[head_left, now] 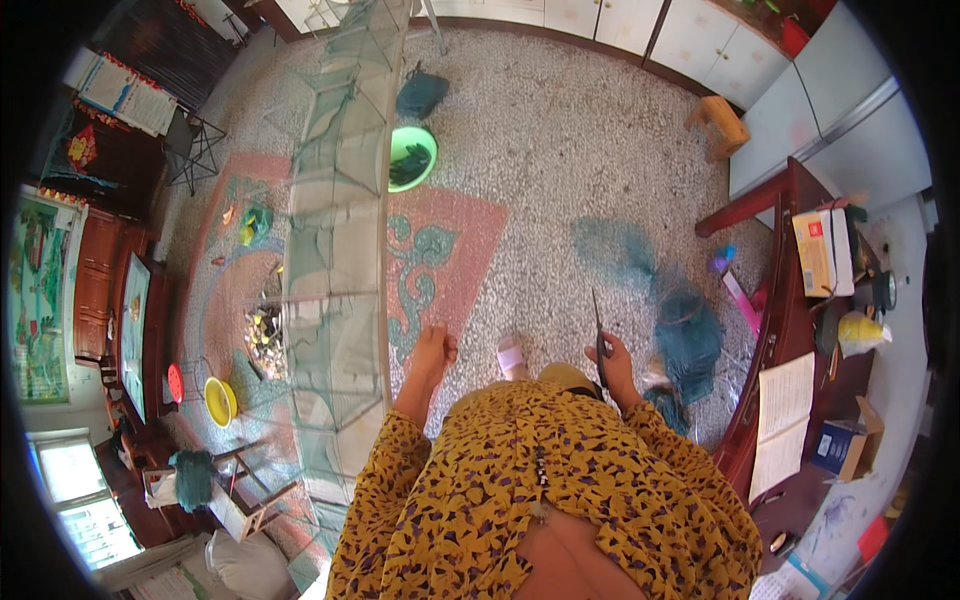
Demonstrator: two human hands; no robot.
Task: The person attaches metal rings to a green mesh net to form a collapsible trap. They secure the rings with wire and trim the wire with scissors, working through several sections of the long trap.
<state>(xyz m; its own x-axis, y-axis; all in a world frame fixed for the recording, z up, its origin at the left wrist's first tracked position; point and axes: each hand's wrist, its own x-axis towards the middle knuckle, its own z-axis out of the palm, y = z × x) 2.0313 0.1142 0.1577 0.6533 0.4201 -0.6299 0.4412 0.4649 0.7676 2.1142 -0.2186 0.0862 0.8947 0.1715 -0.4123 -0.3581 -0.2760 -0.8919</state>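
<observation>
Close to the right edge of a long mesh net tunnel [340,210] is my left hand [432,352], its fingers curled together; whatever they may hold is too small to make out. The tunnel, pale green over square wire frames, stretches from the far end of the room down past my left side. My right hand [617,365] grips a slim, dark, pointed tool [600,335], its tip directed away from me. The tool's exact kind is unclear. To the right of that hand lies a heap of blue-green netting [688,335], with a thinner spread of mesh [612,248] beyond it.
A green basin [428,158] with dark material and a dark bag [422,95] are on the floor ahead. At right stands a red-brown table [735,440] with papers and boxes, plus a wooden stool [718,128] farther off. A yellow basin [220,402] is at left.
</observation>
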